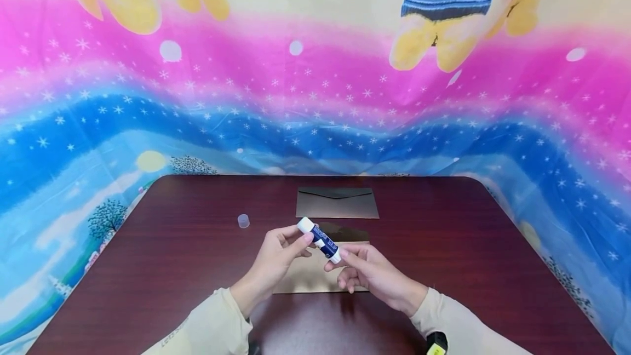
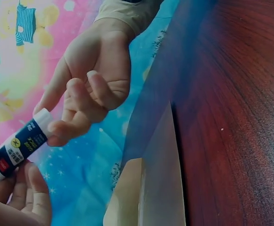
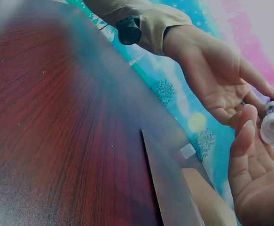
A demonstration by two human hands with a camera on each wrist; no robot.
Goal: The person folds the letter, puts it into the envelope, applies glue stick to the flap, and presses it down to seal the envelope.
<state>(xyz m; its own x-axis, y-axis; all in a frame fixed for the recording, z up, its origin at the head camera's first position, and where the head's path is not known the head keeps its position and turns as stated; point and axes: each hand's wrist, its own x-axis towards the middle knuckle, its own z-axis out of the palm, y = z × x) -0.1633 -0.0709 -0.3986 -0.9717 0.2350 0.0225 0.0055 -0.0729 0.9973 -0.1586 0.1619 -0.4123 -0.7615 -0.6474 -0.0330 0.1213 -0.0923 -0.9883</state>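
Observation:
Both hands hold a glue stick with a dark blue label, tilted above the table. My left hand pinches its barrel near the white upper end between thumb and fingers. At the lower white end, my right hand grips it with thumb and forefinger, the other fingers loosely curled. Printed text on the barrel shows in the left wrist view. Below the hands lies a tan envelope, its dark flap raised away from me and partly hidden by the hands. A small translucent cap stands to the left.
Behind the tan envelope lies a grey-brown envelope with its flap folded down. The dark red wooden table has rounded far corners. A colourful printed cloth hangs around its back and sides.

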